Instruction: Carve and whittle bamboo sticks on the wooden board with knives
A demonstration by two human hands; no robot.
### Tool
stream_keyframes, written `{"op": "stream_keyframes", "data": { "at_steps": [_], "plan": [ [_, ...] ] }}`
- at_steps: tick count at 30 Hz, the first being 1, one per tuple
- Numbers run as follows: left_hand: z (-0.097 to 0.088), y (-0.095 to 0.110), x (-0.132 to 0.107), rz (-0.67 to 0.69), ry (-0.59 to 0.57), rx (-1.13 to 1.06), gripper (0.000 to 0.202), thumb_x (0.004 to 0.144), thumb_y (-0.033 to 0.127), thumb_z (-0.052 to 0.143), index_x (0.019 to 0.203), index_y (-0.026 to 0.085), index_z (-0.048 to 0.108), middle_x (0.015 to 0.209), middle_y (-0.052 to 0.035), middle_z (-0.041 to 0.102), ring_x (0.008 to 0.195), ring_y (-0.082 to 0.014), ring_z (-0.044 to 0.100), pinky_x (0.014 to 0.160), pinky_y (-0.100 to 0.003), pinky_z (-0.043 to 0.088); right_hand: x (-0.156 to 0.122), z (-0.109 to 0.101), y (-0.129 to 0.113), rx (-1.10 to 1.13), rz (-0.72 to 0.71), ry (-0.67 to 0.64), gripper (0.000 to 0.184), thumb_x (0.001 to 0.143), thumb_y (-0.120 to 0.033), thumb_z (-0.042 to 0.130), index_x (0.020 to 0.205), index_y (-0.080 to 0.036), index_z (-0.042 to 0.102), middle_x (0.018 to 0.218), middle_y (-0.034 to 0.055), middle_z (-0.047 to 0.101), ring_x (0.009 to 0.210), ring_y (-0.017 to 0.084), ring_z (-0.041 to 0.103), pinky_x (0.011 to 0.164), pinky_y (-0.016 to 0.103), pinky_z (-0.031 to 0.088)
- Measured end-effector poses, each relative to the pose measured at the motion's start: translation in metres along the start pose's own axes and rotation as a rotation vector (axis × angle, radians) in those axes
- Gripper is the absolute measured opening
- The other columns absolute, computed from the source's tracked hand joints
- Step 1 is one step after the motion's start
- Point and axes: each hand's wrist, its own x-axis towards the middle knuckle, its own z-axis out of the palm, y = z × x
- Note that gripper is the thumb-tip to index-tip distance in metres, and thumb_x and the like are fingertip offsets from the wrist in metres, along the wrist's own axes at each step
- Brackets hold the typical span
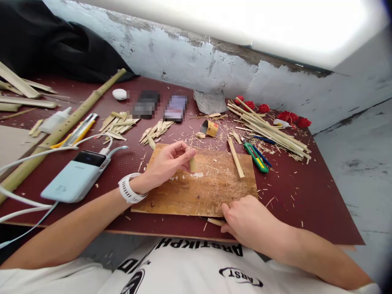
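Over the wooden board [196, 192], my left hand [167, 163] pinches a short bamboo piece [192, 164] between thumb and fingers, holding it roughly upright. My right hand [249, 222] is at the board's front right edge. Its fingers curl around the pale handle of what looks like a wooden-handled knife [216, 221], which lies low along the front edge and points left. Part of that tool is hidden by the hand and the board's edge. A split bamboo strip [235, 158] lies on the board's right side.
Beyond the board lie cut bamboo slips [156, 131], a sandpaper roll [212, 128], a green utility knife [256, 157] and a bundle of bamboo strips [272, 128]. To the left are a power bank [75, 175] with cables, a yellow cutter [80, 130] and a long bamboo pole [73, 118].
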Motion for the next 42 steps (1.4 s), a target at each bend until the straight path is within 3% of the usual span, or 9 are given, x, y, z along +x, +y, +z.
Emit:
{"op": "stream_keyframes", "data": {
  "at_steps": [5,9,15,18,21,23,26,32,42],
  "plan": [
    [0.001,-0.002,-0.001,0.004,0.005,-0.028,0.044,0.088,0.056,0.080,0.090,0.019,0.055,0.073,0.0026,0.062,0.064,-0.0125,0.068,0.048,-0.021,0.063,-0.014,0.030,-0.007,0.004,-0.081,0.123,0.011,0.098,-0.019,0.063,0.087,-0.017,0.062,0.072,0.0045,0.069,0.058,0.017,0.065,0.056,0.029,0.035],
    [0.002,-0.003,-0.002,0.024,0.028,-0.056,0.039,0.088,0.049,0.082,0.092,0.018,0.057,0.078,0.0021,0.064,0.067,-0.0108,0.067,0.059,-0.024,0.068,-0.025,0.040,-0.013,0.053,-0.069,0.154,0.011,0.097,-0.011,0.057,0.089,-0.017,0.061,0.075,0.0043,0.069,0.060,0.015,0.063,0.058,0.028,0.035],
    [0.004,-0.005,-0.005,0.019,-0.073,-0.058,0.036,0.084,0.032,0.087,0.099,0.018,0.058,0.092,-0.0004,0.070,0.082,-0.0140,0.073,0.078,-0.030,0.069,-0.040,0.025,0.003,0.418,-0.067,0.327,0.015,0.101,-0.026,0.055,0.088,-0.020,0.061,0.074,-0.0022,0.067,0.061,0.011,0.059,0.058,0.027,0.034],
    [0.004,-0.007,-0.006,0.050,-0.129,-0.029,0.037,0.085,0.030,0.086,0.105,0.020,0.057,0.096,-0.0009,0.071,0.086,-0.0146,0.073,0.081,-0.029,0.067,-0.032,0.024,0.026,0.477,0.152,0.540,0.015,0.101,-0.033,0.056,0.096,-0.021,0.064,0.079,-0.0013,0.066,0.064,0.011,0.058,0.061,0.025,0.040],
    [0.003,-0.008,-0.006,0.078,-0.120,0.028,0.038,0.084,0.032,0.085,0.107,0.020,0.057,0.099,-0.0006,0.069,0.085,-0.0128,0.072,0.080,-0.026,0.064,-0.011,0.033,0.045,0.274,0.446,0.749,0.023,0.104,-0.037,0.050,0.100,-0.019,0.064,0.111,0.0101,0.066,0.082,0.018,0.065,0.064,0.029,0.045],
    [0.001,-0.009,-0.006,0.083,-0.095,0.076,0.038,0.085,0.035,0.084,0.109,0.021,0.059,0.100,-0.0006,0.069,0.083,-0.0116,0.070,0.080,-0.024,0.062,0.005,0.038,0.053,0.225,0.487,0.831,0.022,0.102,-0.038,0.053,0.101,-0.019,0.064,0.129,0.0155,0.061,0.105,0.026,0.067,0.074,0.033,0.051],
    [-0.002,-0.009,-0.006,0.066,-0.074,0.128,0.038,0.085,0.039,0.084,0.112,0.022,0.063,0.103,-0.0017,0.069,0.085,-0.0124,0.070,0.082,-0.025,0.062,0.025,0.041,0.059,0.191,0.439,0.826,0.020,0.103,-0.034,0.050,0.104,-0.019,0.063,0.131,0.0159,0.064,0.117,0.028,0.064,0.089,0.036,0.052],
    [-0.003,-0.010,-0.006,0.044,-0.069,0.160,0.042,0.086,0.043,0.082,0.116,0.021,0.065,0.104,-0.0042,0.071,0.087,-0.0138,0.070,0.081,-0.026,0.062,0.051,0.034,0.084,0.171,0.471,0.787,0.018,0.102,-0.028,0.047,0.107,-0.016,0.061,0.110,0.0137,0.071,0.098,0.026,0.067,0.082,0.034,0.047],
    [-0.001,-0.005,-0.007,0.027,-0.083,0.134,0.039,0.086,0.039,0.082,0.115,0.019,0.066,0.102,-0.0039,0.071,0.086,-0.0126,0.070,0.078,-0.022,0.063,0.063,0.025,0.163,0.181,0.591,0.820,0.013,0.092,-0.027,0.059,0.100,-0.018,0.063,0.084,0.0101,0.072,0.073,0.023,0.063,0.071,0.032,0.039]
  ]
}}
